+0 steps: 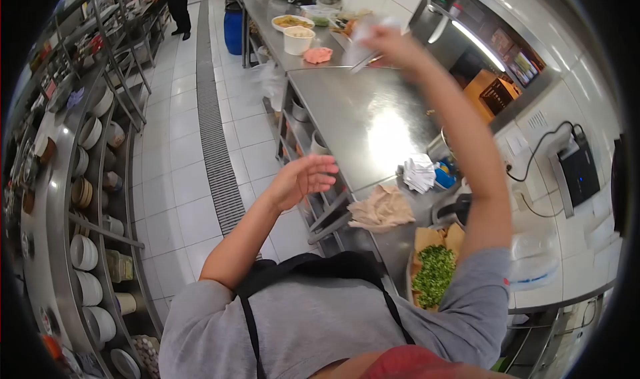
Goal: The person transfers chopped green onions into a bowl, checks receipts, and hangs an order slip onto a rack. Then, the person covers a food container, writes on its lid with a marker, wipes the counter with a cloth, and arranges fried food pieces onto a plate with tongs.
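Observation:
My right hand (pixel 393 46) is stretched far forward over the steel counter (pixel 360 112). Its fingers are closed on a white thing (pixel 363 38), smeared by motion, that resembles thin cloth or paper. Below that hand a narrow metal edge (pixel 363 62) shows; whether I hold it too is unclear. My left hand (pixel 307 179) hangs in the air by the counter's front edge, fingers apart, holding nothing. A crumpled beige cloth (pixel 381 208) lies on the counter to its right. Near my right upper arm is a paper-lined container of chopped greens (pixel 434 272).
A pink cloth (pixel 318 55), a white tub (pixel 298 40) and a plate of food (pixel 292 22) are at the far counter. A folded white cloth (pixel 420 174) lies near the wall. Shelves of bowls (pixel 87 252) line the left. A person (pixel 177 6) stands far down the aisle.

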Demonstrator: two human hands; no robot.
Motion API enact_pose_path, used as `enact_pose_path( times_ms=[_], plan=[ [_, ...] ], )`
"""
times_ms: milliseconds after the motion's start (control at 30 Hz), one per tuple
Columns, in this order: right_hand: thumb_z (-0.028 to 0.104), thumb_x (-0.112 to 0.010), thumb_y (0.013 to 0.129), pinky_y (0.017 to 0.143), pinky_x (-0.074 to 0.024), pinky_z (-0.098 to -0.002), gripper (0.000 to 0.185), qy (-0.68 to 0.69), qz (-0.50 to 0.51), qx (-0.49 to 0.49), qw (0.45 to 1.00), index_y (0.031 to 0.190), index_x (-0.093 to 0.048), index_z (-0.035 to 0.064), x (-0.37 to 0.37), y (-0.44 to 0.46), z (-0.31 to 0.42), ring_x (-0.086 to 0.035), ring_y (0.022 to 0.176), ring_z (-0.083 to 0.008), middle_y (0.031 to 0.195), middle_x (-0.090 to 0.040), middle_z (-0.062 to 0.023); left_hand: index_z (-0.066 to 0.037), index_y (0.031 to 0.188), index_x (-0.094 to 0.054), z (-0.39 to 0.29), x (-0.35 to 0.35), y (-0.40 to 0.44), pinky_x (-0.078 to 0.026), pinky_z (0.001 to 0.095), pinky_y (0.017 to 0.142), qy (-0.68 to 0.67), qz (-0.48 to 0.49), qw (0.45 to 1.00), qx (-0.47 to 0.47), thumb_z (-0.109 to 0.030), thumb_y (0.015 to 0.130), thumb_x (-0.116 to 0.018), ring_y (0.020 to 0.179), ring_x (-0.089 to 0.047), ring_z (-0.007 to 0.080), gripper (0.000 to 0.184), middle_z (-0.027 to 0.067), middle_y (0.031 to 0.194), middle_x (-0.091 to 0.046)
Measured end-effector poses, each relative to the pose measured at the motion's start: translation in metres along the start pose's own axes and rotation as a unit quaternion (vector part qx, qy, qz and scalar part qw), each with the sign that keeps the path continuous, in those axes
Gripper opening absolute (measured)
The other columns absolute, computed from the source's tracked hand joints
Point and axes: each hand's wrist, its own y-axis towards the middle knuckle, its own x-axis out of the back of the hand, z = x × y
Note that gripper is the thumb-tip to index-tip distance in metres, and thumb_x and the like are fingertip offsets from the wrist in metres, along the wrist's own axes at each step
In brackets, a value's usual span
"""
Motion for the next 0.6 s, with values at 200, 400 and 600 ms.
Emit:
enact_pose_path(
  times_ms=[200,400,600],
  plan=[
    [0.019,-0.057,0.079,0.061,-0.0517,-0.0264,0.030,0.183,0.224,0.023,0.957,0.101,-0.052,-0.0008,-0.197,0.064,0.028,-0.057,0.080,-0.0133,0.090,-0.058,-0.0073,0.006,0.127,-0.026,-0.096,0.117,-0.018,-0.034,0.0431,0.094,-0.189,0.065,0.977,-0.080,-0.069,0.077,-0.025,0.110,-0.045,0.0328,0.090,0.0230,0.124,-0.039],
    [0.017,-0.057,0.081,0.065,-0.0507,-0.0264,0.025,0.255,0.209,-0.022,0.944,0.099,-0.053,0.0006,-0.240,0.135,0.005,-0.058,0.079,-0.0115,0.089,-0.059,-0.0046,0.007,0.117,-0.037,-0.196,0.220,-0.006,-0.037,0.0430,0.091,-0.188,-0.117,0.965,-0.140,-0.057,0.082,-0.033,0.107,-0.047,0.0317,0.073,0.0208,0.116,-0.046],
    [0.012,-0.058,0.078,0.059,-0.0514,-0.0238,0.025,0.222,0.117,-0.045,0.967,0.099,-0.055,-0.0020,-0.253,0.212,-0.050,-0.059,0.073,-0.0130,0.088,-0.060,-0.0081,0.008,0.107,-0.045,-0.269,0.307,0.078,-0.042,0.0369,0.087,-0.131,-0.187,0.956,-0.182,-0.029,0.089,-0.035,0.097,-0.054,0.0239,0.042,0.0164,0.105,-0.055]
  ],
)
